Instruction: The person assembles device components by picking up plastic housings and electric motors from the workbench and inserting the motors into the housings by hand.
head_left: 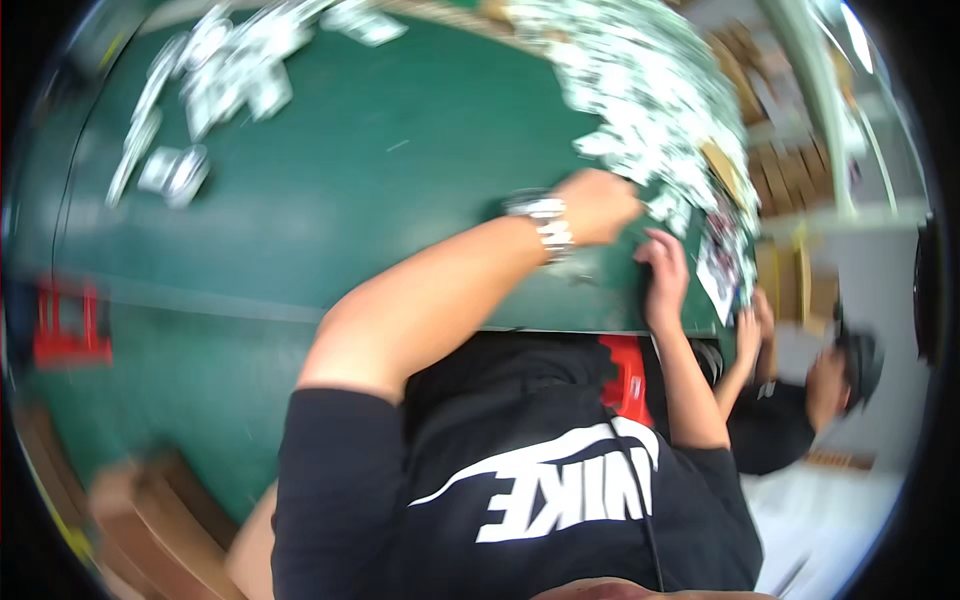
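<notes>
My left hand, with a metal-band watch on its wrist, is closed at the near edge of a heap of small white and clear packets. Its fingertips are turned away and blurred, so what they hold, if anything, is hidden. Just to the right and nearer to me, my right hand is raised over the table edge, its fingers loosely bent and apart. Nothing shows in it. A few loose packets lie between the hands and the heap.
The green table carries more blurred packets at the far left. A co-worker in a dark cap works at the right, hands by a printed sheet. A red stool and cardboard boxes stand at the left.
</notes>
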A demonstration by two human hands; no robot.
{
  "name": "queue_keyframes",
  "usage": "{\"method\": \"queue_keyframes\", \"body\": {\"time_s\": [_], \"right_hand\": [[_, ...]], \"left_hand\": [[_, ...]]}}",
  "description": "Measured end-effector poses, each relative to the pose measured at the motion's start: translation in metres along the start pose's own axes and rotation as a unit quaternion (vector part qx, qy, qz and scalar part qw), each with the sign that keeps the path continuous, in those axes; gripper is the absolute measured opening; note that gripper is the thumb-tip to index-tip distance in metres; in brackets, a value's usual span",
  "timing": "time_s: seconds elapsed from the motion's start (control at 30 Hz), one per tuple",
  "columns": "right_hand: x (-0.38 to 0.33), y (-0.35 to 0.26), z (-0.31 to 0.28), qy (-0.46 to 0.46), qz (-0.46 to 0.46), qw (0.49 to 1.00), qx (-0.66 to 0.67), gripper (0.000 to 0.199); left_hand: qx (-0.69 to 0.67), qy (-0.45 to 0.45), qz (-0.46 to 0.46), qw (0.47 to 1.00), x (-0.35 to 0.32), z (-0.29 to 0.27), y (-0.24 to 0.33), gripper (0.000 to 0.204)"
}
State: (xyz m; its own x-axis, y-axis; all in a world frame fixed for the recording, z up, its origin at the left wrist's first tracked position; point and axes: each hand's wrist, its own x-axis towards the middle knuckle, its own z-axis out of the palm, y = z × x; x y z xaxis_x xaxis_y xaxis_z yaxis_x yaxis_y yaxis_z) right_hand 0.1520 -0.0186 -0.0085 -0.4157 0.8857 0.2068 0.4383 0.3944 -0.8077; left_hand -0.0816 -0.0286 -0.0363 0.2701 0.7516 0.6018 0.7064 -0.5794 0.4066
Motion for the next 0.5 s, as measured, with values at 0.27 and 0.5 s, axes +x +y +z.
{"method": "queue_keyframes", "body": {"time_s": [0.27, 0.5], "right_hand": [[0.001, -0.005, -0.035, -0.031, 0.043, 0.997, 0.063, 0.025], [0.036, -0.021, -0.087, -0.038, 0.008, 0.998, 0.049, 0.018]], "left_hand": [[-0.069, 0.003, -0.014, 0.997, 0.022, -0.015, 0.020, 0.008], [-0.056, -0.051, -0.066, 0.995, 0.034, -0.022, 0.035, 0.010]]}}
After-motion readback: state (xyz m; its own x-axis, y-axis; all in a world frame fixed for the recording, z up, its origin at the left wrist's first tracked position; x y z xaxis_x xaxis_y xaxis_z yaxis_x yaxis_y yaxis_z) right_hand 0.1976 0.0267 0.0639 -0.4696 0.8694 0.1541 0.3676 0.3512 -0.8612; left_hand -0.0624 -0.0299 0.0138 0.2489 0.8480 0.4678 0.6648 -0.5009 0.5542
